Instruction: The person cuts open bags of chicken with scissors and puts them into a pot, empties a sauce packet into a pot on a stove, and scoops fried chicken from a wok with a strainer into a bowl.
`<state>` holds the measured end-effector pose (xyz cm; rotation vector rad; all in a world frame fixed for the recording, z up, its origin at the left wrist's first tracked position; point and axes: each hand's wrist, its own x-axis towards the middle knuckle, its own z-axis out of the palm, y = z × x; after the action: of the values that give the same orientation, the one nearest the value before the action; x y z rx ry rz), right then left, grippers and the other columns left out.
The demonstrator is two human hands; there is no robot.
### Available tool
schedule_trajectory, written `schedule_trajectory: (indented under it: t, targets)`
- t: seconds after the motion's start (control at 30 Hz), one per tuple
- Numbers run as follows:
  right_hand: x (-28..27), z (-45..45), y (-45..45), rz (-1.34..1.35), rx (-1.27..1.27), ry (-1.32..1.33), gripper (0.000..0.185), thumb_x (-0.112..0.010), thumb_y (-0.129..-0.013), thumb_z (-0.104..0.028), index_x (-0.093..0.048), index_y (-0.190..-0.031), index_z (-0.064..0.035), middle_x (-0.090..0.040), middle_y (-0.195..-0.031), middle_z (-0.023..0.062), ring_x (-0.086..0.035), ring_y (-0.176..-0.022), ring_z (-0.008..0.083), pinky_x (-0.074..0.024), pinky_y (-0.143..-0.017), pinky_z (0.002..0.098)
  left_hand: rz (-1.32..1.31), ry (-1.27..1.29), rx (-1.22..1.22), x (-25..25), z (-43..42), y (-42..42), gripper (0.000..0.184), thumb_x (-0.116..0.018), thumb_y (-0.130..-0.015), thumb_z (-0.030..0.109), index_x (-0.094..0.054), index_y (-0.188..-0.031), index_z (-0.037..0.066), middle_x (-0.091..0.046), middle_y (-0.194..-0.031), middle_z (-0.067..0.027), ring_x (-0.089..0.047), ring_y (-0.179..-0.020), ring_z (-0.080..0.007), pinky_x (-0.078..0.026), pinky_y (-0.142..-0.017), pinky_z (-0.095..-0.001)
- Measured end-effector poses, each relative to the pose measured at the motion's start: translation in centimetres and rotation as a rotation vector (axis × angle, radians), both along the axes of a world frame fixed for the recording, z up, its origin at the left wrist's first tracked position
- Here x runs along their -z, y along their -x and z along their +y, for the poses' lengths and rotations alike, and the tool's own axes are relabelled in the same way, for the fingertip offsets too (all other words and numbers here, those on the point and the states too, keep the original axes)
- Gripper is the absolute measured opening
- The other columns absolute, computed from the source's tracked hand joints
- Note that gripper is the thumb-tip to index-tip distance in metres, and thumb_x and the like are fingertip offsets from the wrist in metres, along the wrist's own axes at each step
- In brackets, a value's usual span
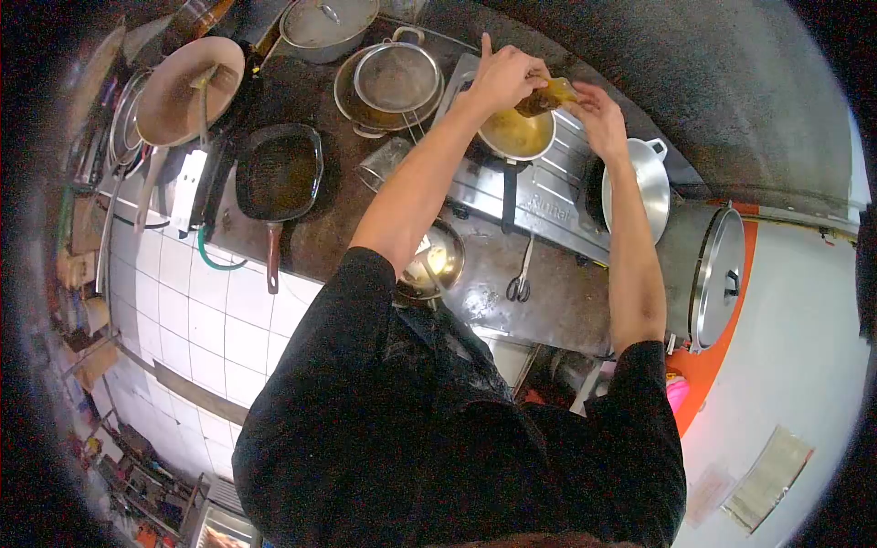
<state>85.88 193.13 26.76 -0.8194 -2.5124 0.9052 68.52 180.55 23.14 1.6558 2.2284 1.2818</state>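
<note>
Both my hands are raised over the stove (566, 187), at a small clear packet or bag (545, 97) with yellow-brown contents. My left hand (508, 78) pinches its left side, with the thumb sticking up. On its right side, the fingers of my right hand (600, 117) are closed on the edge. Directly below the packet is a saucepan (518, 135) with yellowish contents, its dark handle pointing toward me. The packet partly covers the pan's rim.
A large silver pot (639, 192) stands right of the stove, near a lidded pot (720, 279). Scissors (521, 285) and a metal bowl (434, 260) lie nearer me. Leftward are a glass (385, 163), a strainer (396, 78) and a square pan (280, 173).
</note>
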Motion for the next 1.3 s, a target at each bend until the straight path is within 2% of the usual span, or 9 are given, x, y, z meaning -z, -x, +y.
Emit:
schedule_trajectory:
  t: [0.37,0.43,0.67,0.77,0.87,0.97,1.1,1.17,1.3]
  targets:
    - [1.0,-1.6,1.5,-0.089,0.150,-0.161,0.023,-0.067,-0.084,-0.021,-0.065,-0.098,-0.0027,-0.068,-0.082,0.0156,-0.068,-0.077,0.0178,-0.0514,-0.070,0.0342,-0.094,-0.102,-0.011,1.6,0.3,-0.8,0.018,-0.067,-0.079,0.028,-0.073,-0.095,0.022,-0.069,-0.093,-0.0055,-0.057,-0.109,-0.0259,-0.009,-0.108,-0.0672]
    - [2.0,-0.9,1.2,0.121,0.163,0.207,0.021,-0.065,-0.087,-0.017,-0.061,-0.099,0.0003,-0.068,-0.085,0.0150,-0.067,-0.077,0.0165,-0.0527,-0.070,0.0318,-0.092,-0.189,-0.041,0.9,-0.7,-0.2,0.020,-0.069,-0.078,0.032,-0.073,-0.094,0.020,-0.069,-0.093,-0.0064,-0.057,-0.108,-0.0264,-0.010,-0.109,-0.0654]
    - [1.6,-0.9,1.5,0.325,0.038,0.413,0.029,-0.066,-0.087,-0.012,-0.055,-0.109,0.0028,-0.066,-0.095,0.0141,-0.066,-0.080,0.0192,-0.0530,-0.073,0.0289,-0.046,0.023,-0.052,2.1,-0.9,1.0,0.020,-0.070,-0.078,0.033,-0.073,-0.092,0.019,-0.069,-0.088,-0.0059,-0.058,-0.106,-0.0269,-0.010,-0.110,-0.0636]
    - [2.0,-0.8,1.7,0.329,-0.018,0.266,0.022,-0.062,-0.090,-0.010,-0.057,-0.105,0.0051,-0.067,-0.095,0.0103,-0.065,-0.078,0.0149,-0.0528,-0.073,0.0267,-0.101,0.005,-0.047,1.7,-0.8,0.8,0.020,-0.070,-0.077,0.032,-0.074,-0.093,0.020,-0.069,-0.087,-0.0064,-0.058,-0.105,-0.0260,-0.011,-0.111,-0.0627]
    - [2.7,-0.2,2.0,0.150,0.037,0.136,0.024,-0.066,-0.082,-0.010,-0.064,-0.104,0.0004,-0.069,-0.094,0.0145,-0.067,-0.085,0.0209,-0.0505,-0.079,0.0316,-0.101,0.045,-0.011,2.0,-0.4,0.2,0.019,-0.069,-0.078,0.028,-0.074,-0.094,0.019,-0.070,-0.089,-0.0063,-0.059,-0.102,-0.0249,-0.011,-0.111,-0.0619]
    - [3.0,-1.1,2.6,0.043,0.084,0.025,0.028,-0.065,-0.080,-0.020,-0.066,-0.100,-0.0013,-0.068,-0.095,0.0177,-0.066,-0.093,0.0322,-0.0484,-0.084,0.0367,0.040,0.145,-0.039,2.9,-0.1,-1.0,0.019,-0.067,-0.079,0.023,-0.074,-0.096,0.020,-0.070,-0.090,-0.0062,-0.059,-0.102,-0.0255,-0.010,-0.111,-0.0627]
    - [-0.9,-3.1,2.3,-0.124,0.176,-0.037,0.036,-0.066,-0.079,-0.025,-0.064,-0.106,-0.0018,-0.067,-0.101,0.0174,-0.064,-0.099,0.0317,-0.0476,-0.087,0.0377,-0.039,0.082,-0.031,2.7,-0.5,-0.6,0.023,-0.063,-0.081,0.018,-0.073,-0.101,0.022,-0.069,-0.095,-0.0045,-0.056,-0.108,-0.0256,-0.008,-0.110,-0.0654]
    - [0.1,-2.4,1.8,-0.112,0.093,-0.359,0.047,-0.072,-0.077,-0.030,-0.063,-0.114,-0.0021,-0.066,-0.107,0.0171,-0.065,-0.084,0.0272,-0.0504,-0.077,0.0359,-0.012,0.075,-0.013,2.9,-0.9,-0.6,0.025,-0.062,-0.081,0.017,-0.072,-0.103,0.023,-0.069,-0.097,-0.0038,-0.055,-0.110,-0.0254,-0.008,-0.109,-0.0664]
    - [-1.8,-3.0,1.7,-0.228,0.037,-0.506,0.054,-0.073,-0.074,-0.033,-0.061,-0.118,-0.0043,-0.061,-0.116,0.0165,-0.065,-0.089,0.0279,-0.0507,-0.077,0.0374,0.097,0.022,-0.004,2.4,-0.1,-0.8,0.025,-0.062,-0.081,0.016,-0.072,-0.102,0.023,-0.068,-0.099,-0.0039,-0.053,-0.113,-0.0247,-0.007,-0.109,-0.0672]
